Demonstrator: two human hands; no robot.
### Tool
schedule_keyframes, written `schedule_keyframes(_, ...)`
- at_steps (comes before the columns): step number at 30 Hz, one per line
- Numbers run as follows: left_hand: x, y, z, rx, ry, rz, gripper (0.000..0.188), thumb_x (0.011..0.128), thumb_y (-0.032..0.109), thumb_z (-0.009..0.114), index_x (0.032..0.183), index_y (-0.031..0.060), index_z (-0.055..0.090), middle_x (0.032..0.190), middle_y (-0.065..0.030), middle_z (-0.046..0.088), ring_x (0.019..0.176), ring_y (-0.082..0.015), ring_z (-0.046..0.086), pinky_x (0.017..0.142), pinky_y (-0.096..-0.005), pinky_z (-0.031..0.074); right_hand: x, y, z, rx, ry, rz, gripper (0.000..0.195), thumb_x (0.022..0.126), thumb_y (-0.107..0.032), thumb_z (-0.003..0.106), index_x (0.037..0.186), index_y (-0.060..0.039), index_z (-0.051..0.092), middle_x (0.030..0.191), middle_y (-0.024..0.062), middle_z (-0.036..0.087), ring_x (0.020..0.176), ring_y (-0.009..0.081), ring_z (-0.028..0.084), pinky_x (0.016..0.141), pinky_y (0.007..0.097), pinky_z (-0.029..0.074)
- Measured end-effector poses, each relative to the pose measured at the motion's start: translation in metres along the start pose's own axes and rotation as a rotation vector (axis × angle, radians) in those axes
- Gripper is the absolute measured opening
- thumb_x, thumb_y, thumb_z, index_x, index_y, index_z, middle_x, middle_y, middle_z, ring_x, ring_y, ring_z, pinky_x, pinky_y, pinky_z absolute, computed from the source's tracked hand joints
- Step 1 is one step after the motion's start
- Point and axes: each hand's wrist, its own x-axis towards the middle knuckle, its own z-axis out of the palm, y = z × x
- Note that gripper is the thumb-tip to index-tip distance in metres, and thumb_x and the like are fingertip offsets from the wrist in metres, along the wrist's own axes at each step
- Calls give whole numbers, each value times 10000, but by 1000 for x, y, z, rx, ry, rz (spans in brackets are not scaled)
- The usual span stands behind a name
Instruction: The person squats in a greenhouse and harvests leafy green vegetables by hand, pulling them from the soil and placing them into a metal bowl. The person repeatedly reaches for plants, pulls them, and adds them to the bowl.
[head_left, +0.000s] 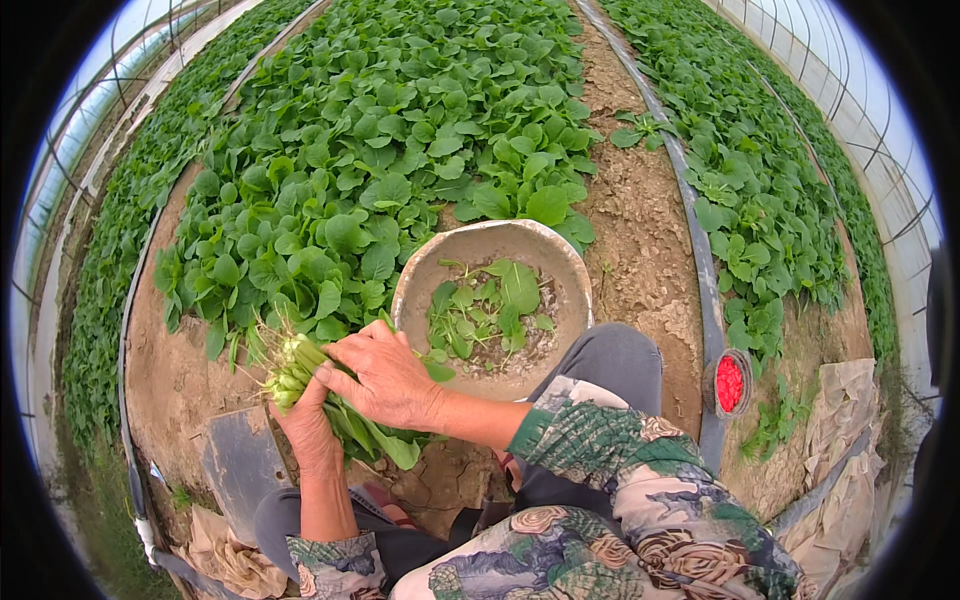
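Note:
My left hand (309, 431) grips a bunch of leafy greens (304, 367) from below, near its root end. Pale stem bases and thin, hairy roots point up and to the left, while the leaves hang down to the right beneath my forearm. Across the stems lies my right hand (386, 375), thumb and fingers closed on the greens; a leaf (439, 370) sticks out beside it. Its palm side is hidden. Just beyond my hands sits a round, dirt-caked basin (491, 232) with loose leaves (480, 304) and soil bits inside.
Dense greens (390, 135) grow ahead of me. A dark irrigation hose (694, 202) runs along a bare soil path (619, 210) at right. Beside it stands a small container of red pieces (728, 384). A grey board (244, 465) lies at left, near crumpled plastic film (225, 553).

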Motion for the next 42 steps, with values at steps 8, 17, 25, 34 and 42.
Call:
schedule_keyframes(8,-1,20,-18,-104,-33,-152,486,801,-42,707,1270,-35,578,1195,-108,649,1073,-213,638,942,-323,509,-3,-2,70,66,-42,-11,1028,928,-727,347,1512,90,129,1553,321,154,1410,469,270,1143,530,269)
schedule_keyframes(17,18,59,-77,-9,301,-44,227,846,26,685,1062,-37,653,884,-126,689,752,-224,671,677,-335,581,3,33,123,123,18,-336,872,930,-517,571,1475,83,250,1514,281,283,1374,431,327,1104,484,333)
schedule_keyframes(25,34,122,-106,-7,418,277,221,838,-4,696,1054,-31,659,861,-112,690,726,-191,665,657,-303,563,10,165,120,-642,2,505,950,782,-300,756,1448,125,228,1233,268,564,1071,374,613,877,443,510)
schedule_keyframes(34,37,123,-133,-176,450,217,241,830,-22,704,1068,-14,667,884,-73,683,733,-168,663,659,-293,552,-22,214,111,-804,-152,382,825,817,-267,610,1428,140,233,848,229,681,706,384,686,637,470,569)
schedule_keyframes(42,34,127,-132,-223,421,211,261,813,-57,684,1071,-27,655,891,-79,685,697,-169,676,593,-293,576,-69,207,73,-782,-288,230,442,872,-348,612,1108,-15,444,818,215,680,706,425,663,627,500,546)
